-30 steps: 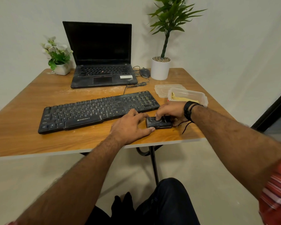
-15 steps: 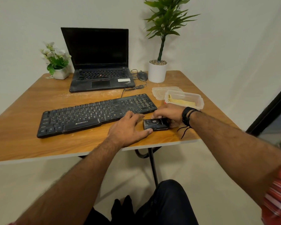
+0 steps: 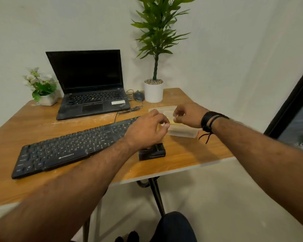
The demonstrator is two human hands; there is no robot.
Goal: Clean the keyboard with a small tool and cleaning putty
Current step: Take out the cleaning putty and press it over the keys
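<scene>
With the keyboard [image 3: 73, 145] lying untouched along the table's [image 3: 191, 154] front edge and the small black tool [image 3: 152, 151] set down beside it, the putty container [image 3: 182, 131] near the right edge is hovered over by left hand [image 3: 147, 130] and right hand [image 3: 189, 116], loosely curled, nothing visibly grasped, so cleaning seems hardly begun.

On the tabletop [image 3: 33, 126] the keyboard [image 3: 68, 147] lies in front of the laptop [image 3: 91, 95]. A small case [image 3: 152, 151] sits just right of the keyboard, a plastic container [image 3: 182, 131] behind it, a potted plant [image 3: 153, 91] farther back.
</scene>
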